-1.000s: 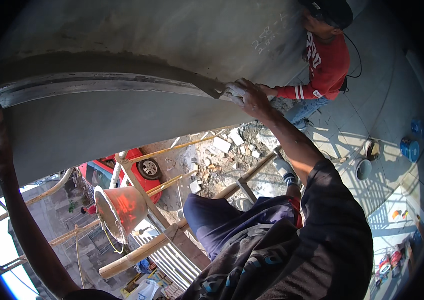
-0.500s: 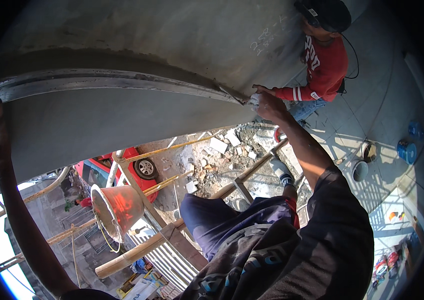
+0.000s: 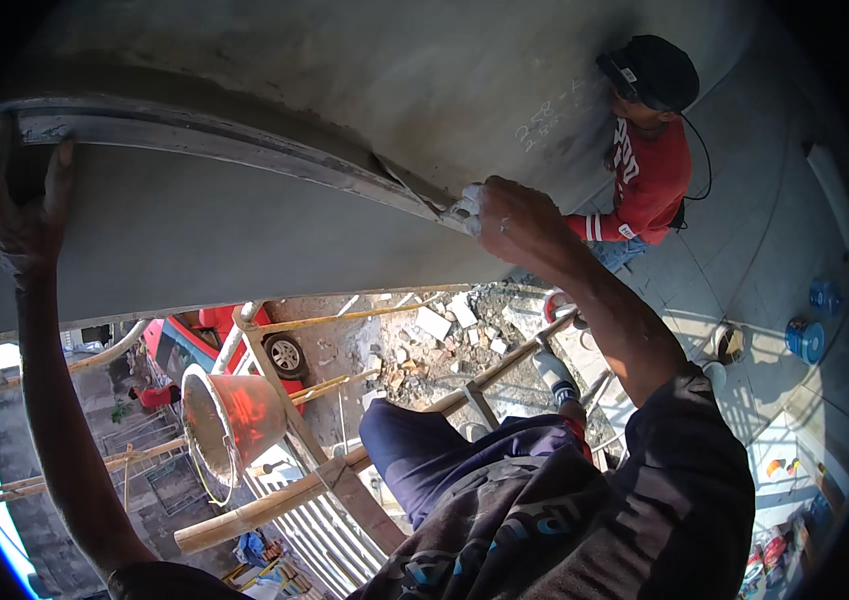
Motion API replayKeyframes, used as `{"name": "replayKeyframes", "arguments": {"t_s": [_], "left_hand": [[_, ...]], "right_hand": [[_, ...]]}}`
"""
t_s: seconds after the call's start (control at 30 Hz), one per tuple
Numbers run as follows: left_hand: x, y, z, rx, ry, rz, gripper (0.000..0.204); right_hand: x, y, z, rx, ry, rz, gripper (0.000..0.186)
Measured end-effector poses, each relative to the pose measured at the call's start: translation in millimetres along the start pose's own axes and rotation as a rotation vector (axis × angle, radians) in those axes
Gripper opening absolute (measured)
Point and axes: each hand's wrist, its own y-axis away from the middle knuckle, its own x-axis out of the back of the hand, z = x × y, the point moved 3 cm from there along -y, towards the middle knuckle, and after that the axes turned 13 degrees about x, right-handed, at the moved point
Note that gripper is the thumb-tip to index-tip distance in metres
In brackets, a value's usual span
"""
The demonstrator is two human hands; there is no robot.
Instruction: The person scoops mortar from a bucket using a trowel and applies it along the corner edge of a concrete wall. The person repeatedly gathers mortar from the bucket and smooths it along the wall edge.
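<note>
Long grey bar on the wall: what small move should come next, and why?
Probably ease the long grey bar slightly up toward the darker strip of wall along its upper edge: the left hand is at one end, the right hand at the other, so it could move evenly.

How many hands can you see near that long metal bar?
2: your left hand at the left end of the long metal bar, and your right hand by its right end. A hand of the co-worker may be hidden behind your right one.
</note>
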Motion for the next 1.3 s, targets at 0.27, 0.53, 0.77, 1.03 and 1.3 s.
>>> {"name": "replayKeyframes", "arguments": {"t_s": [0.27, 0.53, 0.77, 1.03, 1.3], "left_hand": [[8.5, -3.6, 24.1, 0.164, -0.047, 0.044, 0.079], [12.0, -0.7, 26.3, 0.254, -0.065, -0.005, 0.079], [13.0, -1.4, 26.8, 0.265, -0.057, 0.021, 0.082], [13.9, -0.3, 27.3, 0.288, -0.064, -0.030, 0.082], [11.0, 1.4, 26.6, 0.294, -0.082, -0.049, 0.083]], "right_hand": [[101.4, -23.1, -91.7, 0.126, 0.044, 0.100, 0.033], [200.1, -64.5, -185.9, 0.429, 0.026, 0.378, 0.026], [265.1, -119.8, -237.3, 0.451, -0.080, 0.513, 0.029], [235.9, -175.2, -243.3, 0.566, 0.076, 0.743, 0.031], [191.3, -153.2, -197.3, 0.570, -0.046, 0.653, 0.033]]}}
